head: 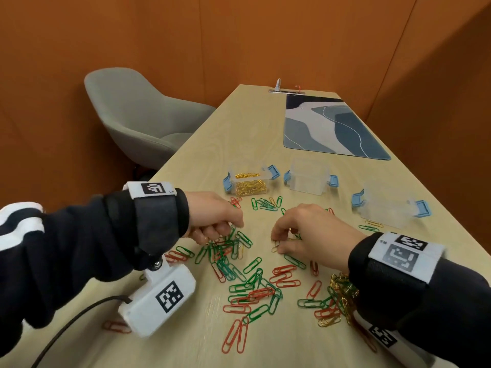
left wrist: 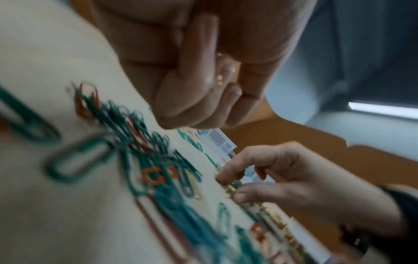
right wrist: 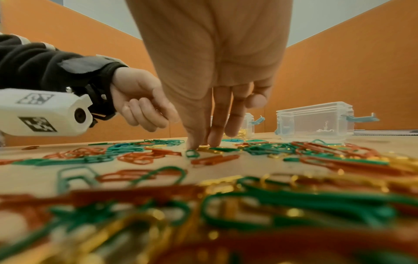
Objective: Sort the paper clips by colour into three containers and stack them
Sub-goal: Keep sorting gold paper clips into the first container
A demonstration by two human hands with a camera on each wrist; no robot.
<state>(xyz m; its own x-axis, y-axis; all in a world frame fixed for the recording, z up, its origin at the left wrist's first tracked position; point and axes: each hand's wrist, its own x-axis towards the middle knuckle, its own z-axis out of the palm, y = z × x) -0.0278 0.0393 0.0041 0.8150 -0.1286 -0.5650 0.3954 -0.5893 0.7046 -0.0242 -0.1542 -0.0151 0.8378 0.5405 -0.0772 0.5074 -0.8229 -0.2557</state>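
Green, red and gold paper clips (head: 239, 274) lie scattered over the near part of the wooden table (head: 239, 123). Three clear containers with blue latches stand behind them: the left one (head: 248, 181) holds gold clips, while the middle one (head: 309, 179) and the right one (head: 388, 205) look empty. My left hand (head: 223, 231) hangs curled over a green and red tangle and grips a few gold clips (left wrist: 219, 78) in its fingers. Thumb and forefinger of my right hand (head: 277, 244) pinch a gold clip (right wrist: 203, 148) that lies on the table.
A blue and grey desk mat (head: 329, 126) lies at the far right of the table. A grey chair (head: 138, 115) stands to the left. Orange walls close in the table's far end and right side. A pile of gold clips (head: 342, 290) lies by my right wrist.
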